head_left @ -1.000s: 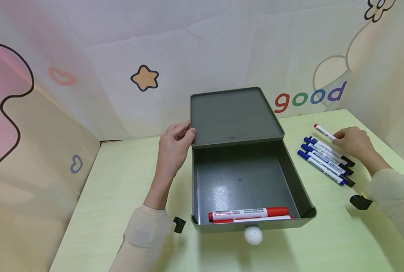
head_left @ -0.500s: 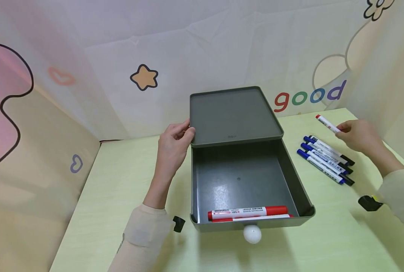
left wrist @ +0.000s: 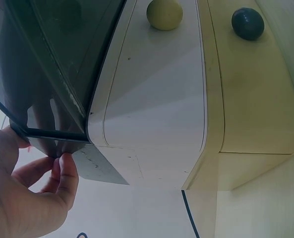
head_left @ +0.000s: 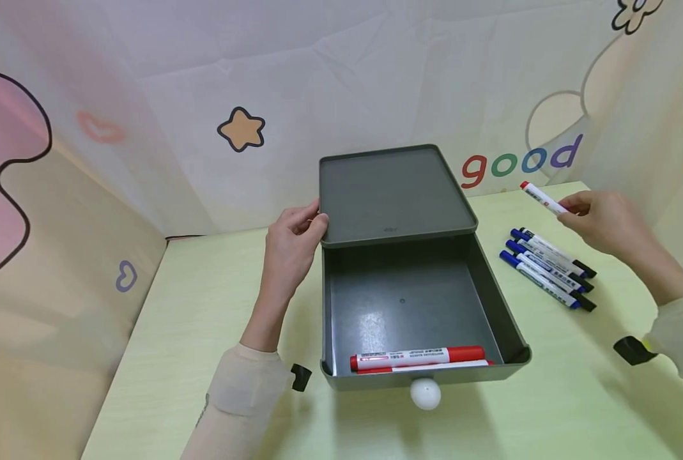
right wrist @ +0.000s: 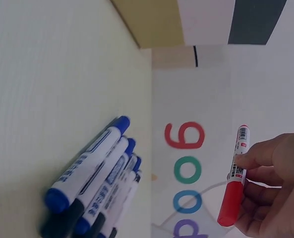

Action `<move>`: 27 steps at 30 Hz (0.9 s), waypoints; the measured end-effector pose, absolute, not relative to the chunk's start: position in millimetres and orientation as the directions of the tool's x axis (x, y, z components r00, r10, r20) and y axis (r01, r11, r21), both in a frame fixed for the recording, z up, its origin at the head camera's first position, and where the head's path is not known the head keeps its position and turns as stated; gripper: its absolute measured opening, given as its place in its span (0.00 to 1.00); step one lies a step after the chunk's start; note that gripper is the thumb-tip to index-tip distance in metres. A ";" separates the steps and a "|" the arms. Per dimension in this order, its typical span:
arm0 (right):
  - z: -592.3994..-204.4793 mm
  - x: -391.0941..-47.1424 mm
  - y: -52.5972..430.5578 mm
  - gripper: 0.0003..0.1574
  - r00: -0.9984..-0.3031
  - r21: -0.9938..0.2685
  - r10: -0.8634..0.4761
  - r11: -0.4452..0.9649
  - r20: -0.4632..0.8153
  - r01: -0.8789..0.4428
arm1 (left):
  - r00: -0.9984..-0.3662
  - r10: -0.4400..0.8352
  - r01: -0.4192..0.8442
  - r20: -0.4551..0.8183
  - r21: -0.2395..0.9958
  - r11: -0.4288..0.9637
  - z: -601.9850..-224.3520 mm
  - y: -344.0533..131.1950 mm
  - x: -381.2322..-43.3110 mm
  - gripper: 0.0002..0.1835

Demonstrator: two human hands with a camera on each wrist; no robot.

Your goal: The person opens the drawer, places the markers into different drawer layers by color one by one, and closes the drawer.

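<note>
Raised above the table point(head_left: 203, 326), my right grip point(head_left: 606, 220) pinches one red-tipped marker point(head_left: 541, 198); my left grip point(head_left: 289, 249) holds the grey unit point(head_left: 399, 195). Two red markers point(head_left: 418, 359) lie in its drawer point(head_left: 401, 313); three black caps point(head_left: 584, 269) show outside.

Pale yellow-green tbl point(head_left: 214, 300). On it: drawer stack point(left wrist: 156, 89), yellow unit point(left wrist: 258, 94) at btm. R of stack, near it: bunch of wht markers point(head_left: 545, 280) w/ blue & blk ends, side by side.

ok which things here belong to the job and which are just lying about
Seemingly in the job: red marker in right fingers, gray box, its open drawer, red markers inside.
Idle for now: blue and black markers, white drawer, yellow drawer.
</note>
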State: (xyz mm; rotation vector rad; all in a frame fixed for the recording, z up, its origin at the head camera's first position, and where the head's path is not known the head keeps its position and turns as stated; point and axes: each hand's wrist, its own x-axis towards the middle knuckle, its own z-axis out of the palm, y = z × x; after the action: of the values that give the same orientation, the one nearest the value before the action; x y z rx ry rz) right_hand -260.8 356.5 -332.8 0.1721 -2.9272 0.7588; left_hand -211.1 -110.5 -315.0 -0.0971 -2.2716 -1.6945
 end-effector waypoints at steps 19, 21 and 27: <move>-285.7 -226.2 320.5 0.16 -0.962 -0.439 -0.114 0.872 0.247 -0.216 | -0.953 -0.121 0.236 0.278 0.931 0.278 -316.3 -111.3 -211.4 0.21; -281.9 -223.1 317.9 0.15 -0.959 -0.436 -0.115 0.872 0.260 -0.223 | -0.953 -0.121 0.235 0.277 0.931 0.278 -316.7 -111.4 -211.6 0.21; -272.7 -214.6 310.5 0.15 -0.955 -0.446 -0.113 0.865 0.274 -0.230 | -0.954 -0.121 0.233 0.276 0.931 0.283 -316.7 -111.5 -211.5 0.21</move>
State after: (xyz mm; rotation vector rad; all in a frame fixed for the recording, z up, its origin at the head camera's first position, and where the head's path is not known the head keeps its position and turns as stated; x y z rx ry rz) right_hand -214.6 310.5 -272.7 0.2611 -2.7993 0.7127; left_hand -211.5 -111.5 -316.7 -0.1021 -2.2635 -1.7194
